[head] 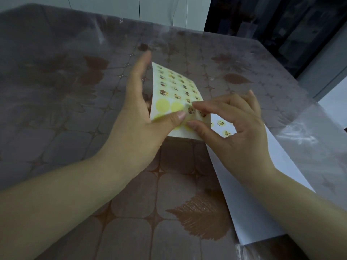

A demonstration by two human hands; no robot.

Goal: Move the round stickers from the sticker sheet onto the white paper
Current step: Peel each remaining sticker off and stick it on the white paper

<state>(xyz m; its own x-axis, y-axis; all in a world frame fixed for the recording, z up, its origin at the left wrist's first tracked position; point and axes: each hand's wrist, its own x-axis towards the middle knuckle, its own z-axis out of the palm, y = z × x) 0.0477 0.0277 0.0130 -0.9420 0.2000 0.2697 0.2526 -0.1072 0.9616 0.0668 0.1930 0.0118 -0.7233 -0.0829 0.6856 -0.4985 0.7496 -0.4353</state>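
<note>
The sticker sheet [175, 87] is held tilted above the table, its rows of small round printed stickers facing me, with two bare yellow circles at its near left. My left hand [139, 117] grips its left edge, thumb pressed on the front. My right hand [231, 124] pinches a round sticker [191, 110] near the sheet's lower edge between thumb and forefinger. The white paper [249, 184] lies flat on the table at the right, partly under my right hand, with two round stickers [221, 123] stuck near its far end.
The table [75, 109] wears a brown patterned cloth under a shiny transparent cover. Its right edge runs close to the paper, with a loose fold of plastic [300, 136] there. A white wall and a dark cabinet stand behind the table.
</note>
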